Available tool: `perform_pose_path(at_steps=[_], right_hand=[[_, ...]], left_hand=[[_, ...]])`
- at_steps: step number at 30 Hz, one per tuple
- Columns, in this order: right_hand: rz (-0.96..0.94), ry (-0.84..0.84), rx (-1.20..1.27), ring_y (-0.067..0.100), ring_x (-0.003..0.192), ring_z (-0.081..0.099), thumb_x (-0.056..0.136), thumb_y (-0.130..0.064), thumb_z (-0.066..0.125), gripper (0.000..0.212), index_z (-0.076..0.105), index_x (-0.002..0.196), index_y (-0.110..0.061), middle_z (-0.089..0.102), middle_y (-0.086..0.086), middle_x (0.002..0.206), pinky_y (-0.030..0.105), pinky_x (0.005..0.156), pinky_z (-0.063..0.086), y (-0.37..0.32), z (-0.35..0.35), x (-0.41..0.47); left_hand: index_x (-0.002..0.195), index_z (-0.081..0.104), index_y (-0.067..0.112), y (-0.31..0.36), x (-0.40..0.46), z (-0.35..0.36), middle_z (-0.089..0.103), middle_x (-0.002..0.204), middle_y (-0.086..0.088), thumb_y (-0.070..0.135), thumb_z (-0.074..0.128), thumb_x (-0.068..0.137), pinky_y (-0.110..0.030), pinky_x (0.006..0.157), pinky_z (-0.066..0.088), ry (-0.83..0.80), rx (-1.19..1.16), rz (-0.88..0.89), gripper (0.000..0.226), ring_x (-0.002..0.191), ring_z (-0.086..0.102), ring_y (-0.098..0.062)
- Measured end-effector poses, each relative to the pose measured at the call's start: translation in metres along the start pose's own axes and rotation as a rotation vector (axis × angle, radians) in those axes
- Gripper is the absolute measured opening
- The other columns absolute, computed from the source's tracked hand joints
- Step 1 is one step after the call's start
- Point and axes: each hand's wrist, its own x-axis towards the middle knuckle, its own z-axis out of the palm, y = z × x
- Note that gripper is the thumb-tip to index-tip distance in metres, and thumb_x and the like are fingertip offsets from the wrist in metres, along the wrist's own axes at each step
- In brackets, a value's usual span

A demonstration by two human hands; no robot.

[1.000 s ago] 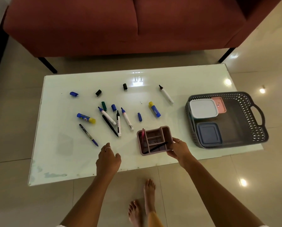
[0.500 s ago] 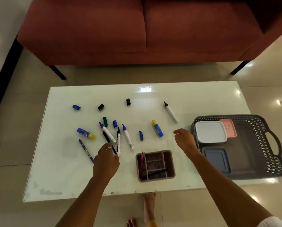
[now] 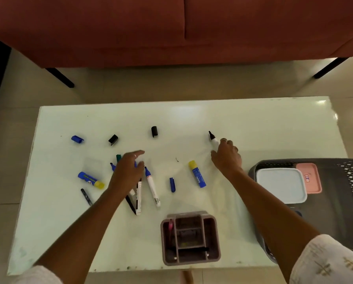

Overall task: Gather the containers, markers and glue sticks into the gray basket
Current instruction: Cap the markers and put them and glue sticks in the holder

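right hand (image 3: 225, 155) pinching uncapped black marker (image 3: 213, 138), far counter | left hand (image 3: 128, 171) loose over markers | light, stiff, rolls; grip mid-barrel

One head-worn view looks steeply down over the table (image 3: 253, 124), seemingly from standing height, facing the sofa (image 3: 171, 27).

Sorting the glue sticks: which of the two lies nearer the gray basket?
The glue stick lying between the two hands; the other glue stick lies far left, beyond the left hand.
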Motion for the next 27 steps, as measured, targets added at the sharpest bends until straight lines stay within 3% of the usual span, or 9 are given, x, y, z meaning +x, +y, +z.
perform_pose_path(at_steps=[6,14,17,21,23,25,27], right_hand=[[-0.11,0.033,0.009,0.031,0.11,0.053,0.088,-0.006,0.044,0.037,0.047,0.125,-0.008,0.053,0.01,0.12,0.036,0.073,0.044,0.004,0.028,0.004],[-0.157,0.13,0.151,0.024,0.093,0.056,0.087,-0.015,0.049,0.029,0.05,0.116,-0.013,0.055,0.002,0.11,0.031,0.066,0.042,0.014,0.031,-0.003],[-0.149,0.139,0.189,0.02,0.081,0.054,0.088,-0.017,0.051,0.027,0.05,0.115,-0.014,0.054,0.0,0.106,0.029,0.061,0.042,0.014,0.031,-0.005],[-0.153,0.133,0.258,0.015,0.069,0.049,0.088,-0.018,0.051,0.024,0.05,0.111,-0.016,0.049,-0.006,0.096,0.018,0.05,0.029,0.009,0.029,-0.008],[-0.156,0.1,0.315,0.014,0.064,0.05,0.089,-0.018,0.051,0.021,0.048,0.11,-0.017,0.05,-0.007,0.09,0.02,0.051,0.034,0.002,0.026,-0.012],[-0.169,0.053,0.38,0.011,0.057,0.05,0.09,-0.019,0.049,0.018,0.046,0.109,-0.02,0.054,-0.005,0.079,0.023,0.049,0.038,-0.006,0.021,-0.02],[-0.204,0.006,0.439,0.009,0.05,0.047,0.091,-0.019,0.046,0.015,0.044,0.106,-0.022,0.052,-0.005,0.069,0.022,0.045,0.035,-0.012,0.018,-0.033]], left_hand=[[0.13,0.055,0.013,0.017,0.056,0.009,0.055,0.132,-0.013,0.014,0.054,0.092,-0.035,0.102,0.043,0.047,-0.009,-0.071,0.038,0.121,0.054,-0.028],[0.128,0.052,0.004,0.051,0.114,0.039,0.06,0.125,-0.017,0.026,0.066,0.086,-0.036,0.096,0.047,0.135,-0.131,-0.241,0.05,0.117,0.056,-0.029],[0.123,0.055,0.002,0.055,0.122,0.049,0.06,0.124,-0.018,0.017,0.067,0.085,-0.035,0.095,0.046,0.174,-0.054,-0.209,0.042,0.117,0.056,-0.03],[0.111,0.061,0.0,0.059,0.118,0.058,0.066,0.112,-0.017,0.011,0.063,0.087,-0.031,0.084,0.048,0.159,-0.047,-0.177,0.027,0.106,0.061,-0.03],[0.109,0.062,0.0,0.062,0.111,0.062,0.066,0.105,-0.015,0.012,0.063,0.086,-0.032,0.083,0.051,0.072,-0.22,-0.258,0.026,0.096,0.064,-0.027],[0.098,0.064,0.0,0.066,0.098,0.064,0.065,0.093,-0.015,0.009,0.064,0.086,-0.031,0.081,0.055,-0.03,-0.612,-0.402,0.015,0.077,0.063,-0.021],[0.084,0.063,0.003,0.071,0.081,0.061,0.063,0.083,-0.012,0.005,0.063,0.087,-0.023,0.068,0.057,-0.102,-1.007,-0.536,0.004,0.069,0.061,-0.014]])
